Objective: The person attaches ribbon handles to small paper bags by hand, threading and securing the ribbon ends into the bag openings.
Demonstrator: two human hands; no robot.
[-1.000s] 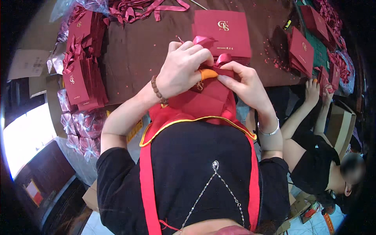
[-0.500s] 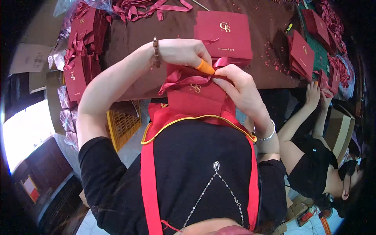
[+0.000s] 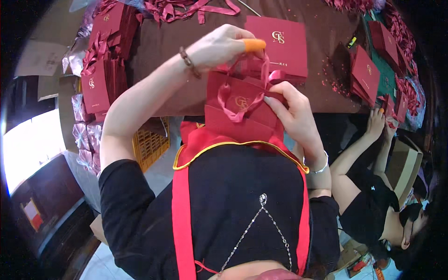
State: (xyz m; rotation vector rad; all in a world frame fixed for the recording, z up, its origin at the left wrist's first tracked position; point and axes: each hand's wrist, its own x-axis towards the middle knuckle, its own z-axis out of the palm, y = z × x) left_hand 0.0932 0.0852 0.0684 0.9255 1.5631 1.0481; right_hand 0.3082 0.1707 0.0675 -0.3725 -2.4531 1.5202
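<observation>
A dark red paper gift bag (image 3: pixel 233 122) with a gold emblem stands upright against my apron at the table's front edge. My left hand (image 3: pixel 228 45), an orange finger cot on one finger, is closed on a pink-red ribbon (image 3: pixel 266 70) and draws it up above the bag's opening. My right hand (image 3: pixel 295 106) pinches the bag's right upper edge between thumb and fingers. Another ribbon handle (image 3: pixel 234 115) loops down over the bag's front. Behind the bag lies a stack of flat red bags (image 3: pixel 289 46), partly covered by my left hand.
Bundles of red bags (image 3: pixel 95 86) line the left side of the brown-covered table (image 3: pixel 158 65). Loose ribbons (image 3: pixel 196 9) lie at the back. At right are more red bags (image 3: pixel 365 72) and a co-worker's hands (image 3: pixel 375 125). A yellow crate (image 3: pixel 151 144) stands below left.
My left hand has lifted up and away from the bag's opening, pulling the ribbon taut. The front ribbon now hangs as a loop. My right hand stays at the bag's edge.
</observation>
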